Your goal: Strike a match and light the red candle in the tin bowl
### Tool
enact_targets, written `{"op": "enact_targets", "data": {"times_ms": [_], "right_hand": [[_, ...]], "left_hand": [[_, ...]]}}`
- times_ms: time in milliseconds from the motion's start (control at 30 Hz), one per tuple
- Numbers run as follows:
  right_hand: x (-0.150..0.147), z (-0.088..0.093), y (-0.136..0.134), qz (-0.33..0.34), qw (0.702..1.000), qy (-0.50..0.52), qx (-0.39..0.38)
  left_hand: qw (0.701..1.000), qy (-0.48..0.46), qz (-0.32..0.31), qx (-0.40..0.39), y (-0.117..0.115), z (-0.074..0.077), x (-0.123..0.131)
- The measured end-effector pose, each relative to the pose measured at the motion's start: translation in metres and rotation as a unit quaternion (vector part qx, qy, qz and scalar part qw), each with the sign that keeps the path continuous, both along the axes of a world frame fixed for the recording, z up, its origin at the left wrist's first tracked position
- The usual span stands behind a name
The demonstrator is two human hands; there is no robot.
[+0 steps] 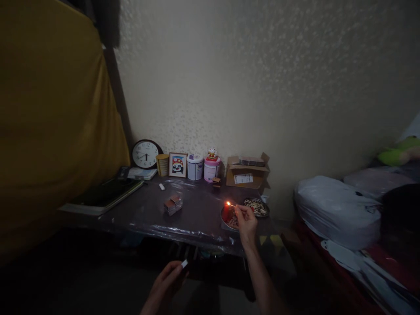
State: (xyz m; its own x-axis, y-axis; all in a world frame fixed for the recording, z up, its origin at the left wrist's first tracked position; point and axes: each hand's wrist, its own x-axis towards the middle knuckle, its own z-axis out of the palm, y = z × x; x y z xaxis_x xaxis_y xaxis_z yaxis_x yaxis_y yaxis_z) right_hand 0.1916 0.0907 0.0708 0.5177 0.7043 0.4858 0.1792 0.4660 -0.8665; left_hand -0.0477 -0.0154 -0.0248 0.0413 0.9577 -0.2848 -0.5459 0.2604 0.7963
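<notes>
Hazard assessment, as judged from beside the table: the match (pixel 233 205) burns at its far tip, and the flame sits at the top of the red candle (pixel 226 212); if the stick burns down toward the fingers, the right hand (pixel 246 222) may flinch and drop it. The plastic sheet (pixel 197 223) over the table surrounds the candle's plate (pixel 224 222); a fallen flame or spilled wax could melt or ignite it. A stack of matchboxes (pixel 173 204) lies left of the candle, apart from it; a cardboard box (pixel 247 173) stands behind the candle at the wall; both would feed a fire.

Pose: the right forearm reaches forward, the hand just right of the candle; thumb and forefinger pinch the match's unlit end, the other fingers curled. The left hand (pixel 166 280) hangs low, well in front of the candle and off the table; its fingers close around a small box (pixel 184 263), one pale end showing.
</notes>
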Motion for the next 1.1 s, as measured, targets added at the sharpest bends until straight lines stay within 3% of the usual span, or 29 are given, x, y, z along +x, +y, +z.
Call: {"op": "enact_targets", "data": {"times_ms": [300, 633, 867, 1100], "right_hand": [[-0.001, -0.004, 0.010, -0.005, 1.000, -0.009, 0.002], [-0.003, -0.007, 0.013, 0.002, 1.000, -0.013, -0.004], [-0.003, -0.009, 0.016, -0.001, 1.000, -0.020, -0.011], [-0.002, -0.010, 0.016, 0.005, 1.000, -0.028, -0.012]], "left_hand": [[0.999, 0.024, 0.019, -0.019, 0.001, -0.004, 0.003], [0.999, 0.022, 0.026, -0.022, -0.001, 0.005, 0.003], [1.000, 0.020, 0.008, -0.008, -0.007, 0.017, 0.001], [1.000, 0.013, -0.024, 0.005, -0.005, 0.014, -0.001]]}}
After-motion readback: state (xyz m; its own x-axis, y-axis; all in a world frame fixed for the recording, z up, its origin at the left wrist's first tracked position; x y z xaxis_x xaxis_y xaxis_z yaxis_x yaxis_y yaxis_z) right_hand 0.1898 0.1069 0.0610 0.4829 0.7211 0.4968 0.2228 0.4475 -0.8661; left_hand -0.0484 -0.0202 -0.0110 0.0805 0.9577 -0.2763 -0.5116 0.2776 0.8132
